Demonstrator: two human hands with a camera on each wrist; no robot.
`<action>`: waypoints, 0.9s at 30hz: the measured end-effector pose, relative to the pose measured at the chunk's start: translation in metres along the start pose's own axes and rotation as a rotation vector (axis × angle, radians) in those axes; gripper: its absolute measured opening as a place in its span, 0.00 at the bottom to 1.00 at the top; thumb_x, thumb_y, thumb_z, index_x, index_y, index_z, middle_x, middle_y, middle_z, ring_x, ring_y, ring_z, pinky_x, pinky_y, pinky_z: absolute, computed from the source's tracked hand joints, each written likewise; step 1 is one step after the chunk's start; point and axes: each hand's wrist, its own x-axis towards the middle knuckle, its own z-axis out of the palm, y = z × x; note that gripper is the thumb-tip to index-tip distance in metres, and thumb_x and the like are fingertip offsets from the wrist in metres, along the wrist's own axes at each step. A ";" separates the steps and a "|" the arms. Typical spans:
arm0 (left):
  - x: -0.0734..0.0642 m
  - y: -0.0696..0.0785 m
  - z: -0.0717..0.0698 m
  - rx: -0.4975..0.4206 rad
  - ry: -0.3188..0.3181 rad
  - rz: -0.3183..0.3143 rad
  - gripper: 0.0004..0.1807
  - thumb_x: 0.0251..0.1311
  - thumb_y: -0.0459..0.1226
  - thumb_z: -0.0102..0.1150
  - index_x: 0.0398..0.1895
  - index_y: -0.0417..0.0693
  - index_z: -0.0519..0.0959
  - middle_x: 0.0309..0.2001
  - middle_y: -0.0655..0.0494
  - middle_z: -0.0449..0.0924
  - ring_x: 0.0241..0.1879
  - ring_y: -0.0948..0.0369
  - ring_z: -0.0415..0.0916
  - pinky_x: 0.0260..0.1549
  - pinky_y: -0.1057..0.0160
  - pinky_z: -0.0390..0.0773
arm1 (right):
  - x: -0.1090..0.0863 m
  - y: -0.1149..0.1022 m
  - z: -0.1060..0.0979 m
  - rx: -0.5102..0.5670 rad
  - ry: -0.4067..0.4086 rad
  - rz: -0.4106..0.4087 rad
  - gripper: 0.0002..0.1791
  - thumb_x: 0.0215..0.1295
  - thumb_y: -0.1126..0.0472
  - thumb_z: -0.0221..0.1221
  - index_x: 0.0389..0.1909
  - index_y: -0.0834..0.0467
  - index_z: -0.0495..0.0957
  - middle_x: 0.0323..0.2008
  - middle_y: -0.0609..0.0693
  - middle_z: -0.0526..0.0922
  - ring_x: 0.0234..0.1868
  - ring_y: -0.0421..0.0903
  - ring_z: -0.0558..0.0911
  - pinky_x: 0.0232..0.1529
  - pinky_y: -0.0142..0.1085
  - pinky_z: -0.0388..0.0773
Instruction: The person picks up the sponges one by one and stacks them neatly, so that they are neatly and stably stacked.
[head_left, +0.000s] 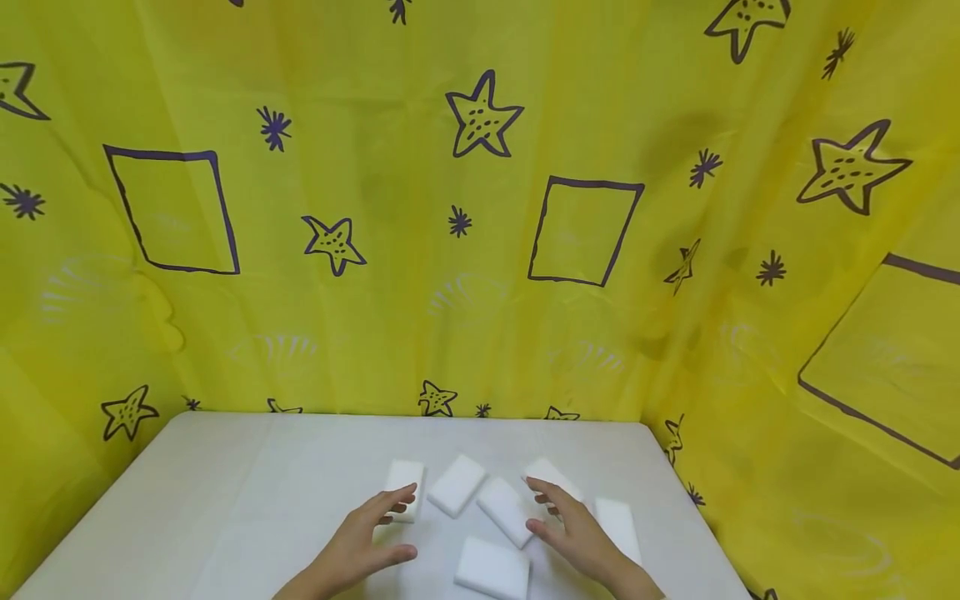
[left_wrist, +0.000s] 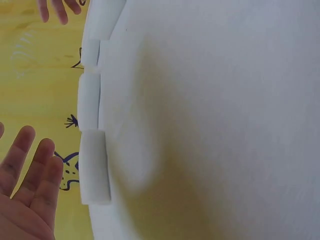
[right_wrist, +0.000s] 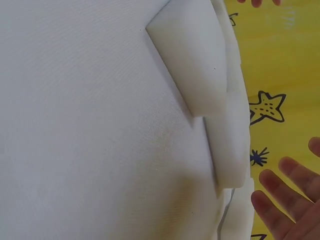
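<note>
Several white rectangular foam blocks, like sponges, lie flat and scattered on the white table. My left hand [head_left: 358, 537] hovers with spread fingers at the leftmost block [head_left: 395, 477], overlapping it in the head view. My right hand [head_left: 579, 537] is held over the right side of the group, partly covering the upper right block [head_left: 551, 473]. Between the hands lie an upper middle block [head_left: 457, 485], a tilted block [head_left: 502, 507] and a front block [head_left: 492, 568]. Past the right hand rests the far right block [head_left: 617, 525]. Both wrist views show loosely extended fingers holding nothing.
The white table [head_left: 225, 508] has rounded back corners. A yellow curtain [head_left: 390, 308] printed with dark stars and frames hangs behind the table and along both sides. Shadows of the hands fall on the tabletop.
</note>
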 end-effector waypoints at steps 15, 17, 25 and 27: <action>-0.004 -0.001 0.022 -0.105 -0.086 -0.053 0.41 0.54 0.44 0.72 0.69 0.38 0.65 0.56 0.43 0.76 0.51 0.52 0.79 0.46 0.60 0.81 | -0.001 0.007 0.010 0.067 -0.016 0.098 0.34 0.68 0.50 0.60 0.69 0.62 0.65 0.61 0.62 0.75 0.43 0.47 0.82 0.43 0.36 0.79; -0.003 -0.001 0.024 -0.113 -0.087 -0.048 0.42 0.54 0.44 0.72 0.69 0.38 0.65 0.56 0.42 0.76 0.51 0.52 0.79 0.46 0.60 0.81 | -0.001 0.007 0.012 0.082 -0.024 0.105 0.35 0.68 0.49 0.61 0.68 0.63 0.64 0.60 0.63 0.74 0.42 0.46 0.82 0.43 0.34 0.78; -0.003 -0.002 0.032 -0.117 -0.112 -0.024 0.43 0.53 0.47 0.72 0.68 0.36 0.66 0.56 0.42 0.76 0.51 0.53 0.78 0.45 0.62 0.80 | 0.000 0.012 0.015 0.132 -0.042 0.164 0.40 0.62 0.49 0.66 0.68 0.65 0.64 0.58 0.63 0.75 0.45 0.48 0.80 0.44 0.33 0.79; -0.003 -0.003 0.034 -0.122 -0.124 -0.024 0.43 0.52 0.48 0.72 0.68 0.36 0.66 0.57 0.41 0.76 0.51 0.54 0.78 0.45 0.63 0.80 | -0.001 0.013 0.017 0.134 -0.036 0.163 0.41 0.60 0.49 0.68 0.68 0.66 0.65 0.58 0.63 0.75 0.46 0.49 0.80 0.46 0.33 0.79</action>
